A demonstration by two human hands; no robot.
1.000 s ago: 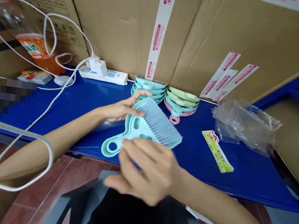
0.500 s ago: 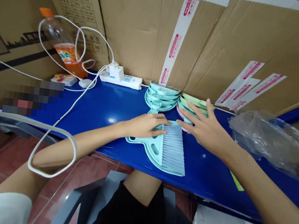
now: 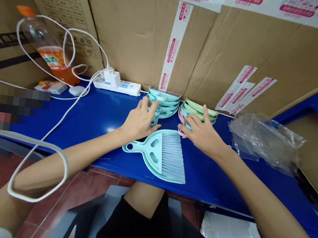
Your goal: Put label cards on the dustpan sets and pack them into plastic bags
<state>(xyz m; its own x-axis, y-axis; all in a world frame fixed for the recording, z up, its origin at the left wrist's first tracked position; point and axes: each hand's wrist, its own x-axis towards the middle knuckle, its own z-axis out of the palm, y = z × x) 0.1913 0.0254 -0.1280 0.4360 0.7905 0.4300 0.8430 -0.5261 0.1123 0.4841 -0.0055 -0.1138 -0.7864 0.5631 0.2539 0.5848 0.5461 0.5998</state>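
Observation:
A mint hand brush (image 3: 156, 150) with pale bristles lies on a mint dustpan (image 3: 165, 177) near the front of the blue table, touched by neither hand. My left hand (image 3: 139, 119) is over the near left side of a stack of mint dustpans (image 3: 169, 106), thumb apart from the curved fingers; its contact with the stack is partly hidden. My right hand (image 3: 202, 135) has its fingers spread at the near side of a second stack of green, mint and pink dustpans (image 3: 200, 108). I see nothing held in either hand.
A white power strip (image 3: 130, 88) with plugged-in cables stands at the back left, beside an orange drink bottle (image 3: 52, 56). A white cable loops over my left forearm. Clear plastic bags (image 3: 265, 138) lie at the right. Cardboard (image 3: 141, 34) rises behind the table (image 3: 100, 114).
My left hand has left the brush and moved back to the mint stack. My right hand stays by the green and pink stack. The head view has shifted a little right.

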